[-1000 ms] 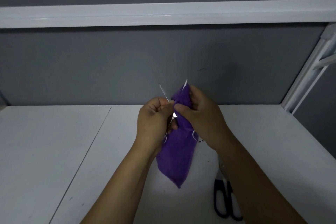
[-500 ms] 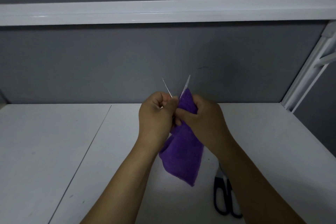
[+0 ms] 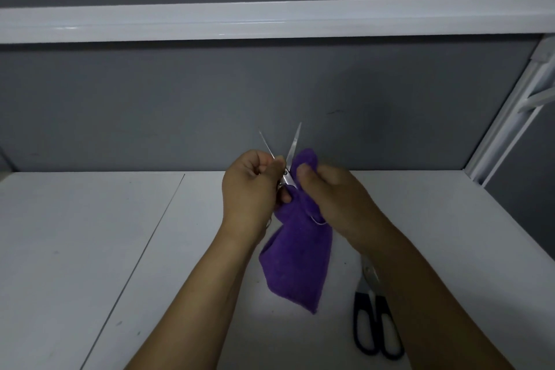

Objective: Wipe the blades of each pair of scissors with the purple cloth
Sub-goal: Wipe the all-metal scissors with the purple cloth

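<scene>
Two pairs of scissors are showing: black-handled scissors (image 3: 368,279) are lying nearest on the white table (image 3: 90,234). One purple cloth (image 3: 297,264) is hanging from the right hand (image 3: 333,195), which is pinching it against, apparently, one blade; the left hand (image 3: 249,186) is gripping the raised silver scissors (image 3: 289,177), blades parted upward.

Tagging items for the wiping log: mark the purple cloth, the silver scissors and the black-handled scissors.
purple cloth (image 3: 297,264), head view, on its hanging lower part.
silver scissors (image 3: 293,147), head view, on the right-hand blade.
black-handled scissors (image 3: 363,297), head view, on the top of the left handle loop.
</scene>
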